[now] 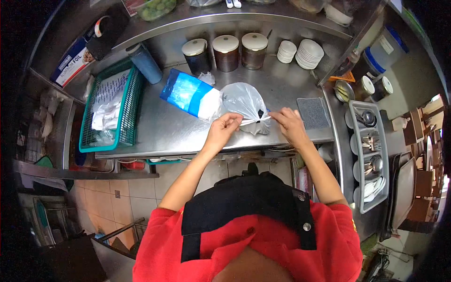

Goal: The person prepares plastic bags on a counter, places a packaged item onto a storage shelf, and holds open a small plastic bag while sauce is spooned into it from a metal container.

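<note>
A clear plastic bag (242, 97) stands on the steel counter (164, 127) near its front edge, its neck gathered around a small black piece (261, 114). At the left of the neck, my left hand (222, 131) pinches a white strip of the bag. My right hand (291, 127) has its fingers closed on the strip's other end, to the right of the neck. The bag's contents are hard to make out. A blue and white plastic packet (190, 95) lies just left of the bag.
Three lidded canisters (226, 52) and stacked white dishes (309, 54) line the back. A green basket (129, 113) stands left, near a blue bottle (146, 63). A grey cloth (313, 113) lies right, beside a cutlery tray (369, 155). A shelf edge (235, 18) runs above.
</note>
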`<state>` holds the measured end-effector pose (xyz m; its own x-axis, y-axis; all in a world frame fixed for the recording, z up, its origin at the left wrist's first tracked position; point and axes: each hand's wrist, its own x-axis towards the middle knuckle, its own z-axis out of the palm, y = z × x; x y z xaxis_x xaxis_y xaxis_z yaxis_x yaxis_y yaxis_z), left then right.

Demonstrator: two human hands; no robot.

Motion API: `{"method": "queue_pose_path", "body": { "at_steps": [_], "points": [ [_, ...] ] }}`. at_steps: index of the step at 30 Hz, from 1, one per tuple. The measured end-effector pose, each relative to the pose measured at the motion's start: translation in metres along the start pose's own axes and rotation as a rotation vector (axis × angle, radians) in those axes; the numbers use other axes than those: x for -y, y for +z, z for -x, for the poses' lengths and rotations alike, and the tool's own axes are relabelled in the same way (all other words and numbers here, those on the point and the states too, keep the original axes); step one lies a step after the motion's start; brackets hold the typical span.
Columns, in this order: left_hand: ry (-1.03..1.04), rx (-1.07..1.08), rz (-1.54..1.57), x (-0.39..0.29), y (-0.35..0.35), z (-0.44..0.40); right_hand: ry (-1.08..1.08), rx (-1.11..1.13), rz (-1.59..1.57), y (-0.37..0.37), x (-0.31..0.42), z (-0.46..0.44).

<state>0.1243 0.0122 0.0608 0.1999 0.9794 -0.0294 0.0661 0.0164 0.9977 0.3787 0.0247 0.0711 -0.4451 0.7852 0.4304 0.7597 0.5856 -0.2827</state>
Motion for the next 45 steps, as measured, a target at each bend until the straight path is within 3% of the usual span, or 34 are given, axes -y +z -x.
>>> {"method": "queue_pose_path", "body": {
  "at_steps": [1,5,7,9,11,13,14,16,19,22,26,28,30,31,33,38,42,44,45],
  "points": [
    [0.081,-0.014,-0.082,0.002,0.001,-0.002,0.003,-0.015,-0.002,0.002,-0.001,0.001],
    [0.017,-0.019,-0.289,-0.007,0.005,-0.004,0.032,-0.034,0.013,0.003,-0.007,0.001],
    [0.226,-0.028,-0.581,-0.009,0.006,-0.006,0.064,-0.01,0.014,0.006,-0.007,-0.001],
    [0.262,0.007,-0.739,-0.019,0.007,-0.005,0.105,0.016,0.013,0.007,-0.007,-0.002],
    [0.294,0.044,-0.898,-0.024,0.008,-0.004,0.21,0.05,-0.216,0.006,-0.007,-0.005],
    [0.719,-0.029,-0.835,-0.025,0.006,-0.006,0.223,0.041,-0.25,0.007,-0.007,-0.008],
    [0.724,-0.026,-0.835,-0.025,0.008,-0.008,0.23,0.031,-0.282,0.006,-0.008,-0.011],
    [0.418,0.177,-0.428,-0.019,0.013,-0.013,0.253,0.028,-0.312,0.014,-0.008,-0.014],
    [0.318,0.226,-0.208,-0.01,0.025,-0.021,0.272,0.03,-0.344,0.026,-0.011,-0.015],
    [0.172,0.203,-0.141,-0.007,0.029,-0.028,0.321,0.048,-0.386,0.023,-0.012,-0.017],
    [0.167,0.158,-0.204,-0.011,0.032,-0.03,0.366,0.053,-0.422,-0.002,-0.012,-0.017],
    [0.107,0.157,-0.148,-0.009,0.037,-0.033,0.253,-0.012,-0.322,-0.015,-0.004,-0.016],
    [0.109,0.153,-0.129,-0.009,0.042,-0.034,-0.001,-0.116,0.075,-0.037,0.011,-0.016],
    [0.19,0.13,-0.156,-0.007,0.042,-0.035,0.001,-0.116,0.079,-0.041,0.013,-0.015],
    [0.275,0.106,-0.186,-0.008,0.042,-0.036,0.084,0.02,-0.025,-0.048,0.016,-0.016],
    [0.502,0.074,-0.367,-0.006,0.044,-0.031,0.105,0.083,-0.174,-0.045,0.037,-0.025],
    [0.514,0.019,-0.348,0.006,0.043,-0.034,0.04,0.05,-0.482,-0.032,0.036,-0.041],
    [0.438,0.021,-0.337,0.005,0.042,-0.033,0.316,0.285,-0.57,-0.032,0.031,-0.042],
    [0.437,0.016,-0.336,0.006,0.042,-0.033,0.312,0.289,-0.57,-0.028,0.029,-0.042]
  ]
}}
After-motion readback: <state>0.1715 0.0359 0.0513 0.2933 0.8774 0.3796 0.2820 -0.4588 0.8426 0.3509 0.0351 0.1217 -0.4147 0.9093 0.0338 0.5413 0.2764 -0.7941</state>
